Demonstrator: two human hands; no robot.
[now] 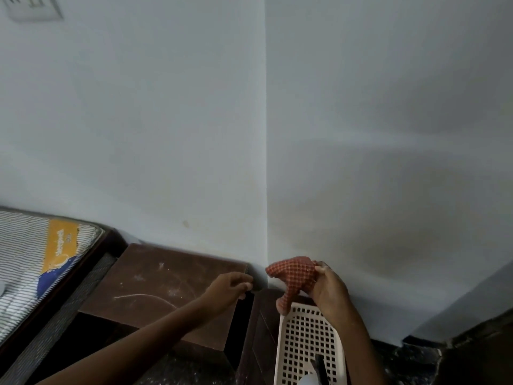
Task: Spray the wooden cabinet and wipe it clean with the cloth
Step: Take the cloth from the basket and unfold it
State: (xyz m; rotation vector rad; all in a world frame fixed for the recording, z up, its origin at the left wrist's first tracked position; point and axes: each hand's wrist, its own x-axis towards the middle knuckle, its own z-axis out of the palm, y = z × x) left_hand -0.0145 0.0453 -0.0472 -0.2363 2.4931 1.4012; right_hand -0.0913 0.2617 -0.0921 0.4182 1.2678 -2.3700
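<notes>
Red checked cloth [294, 276] is held bunched in the curled fingers of the right hand [330, 284] above the basket [305, 343], just right of the dusty cabinet [166, 276]. Left hand [230, 287] fingers curl at the cabinet's far corner; a grip cannot be confirmed. Judged step: preparation; next, spray the top, then wipe.

Wooden cabinet [166, 276] top reachable from above, wall [194, 134] close behind, mattress [27, 251] left, basket [308, 343] right
</notes>
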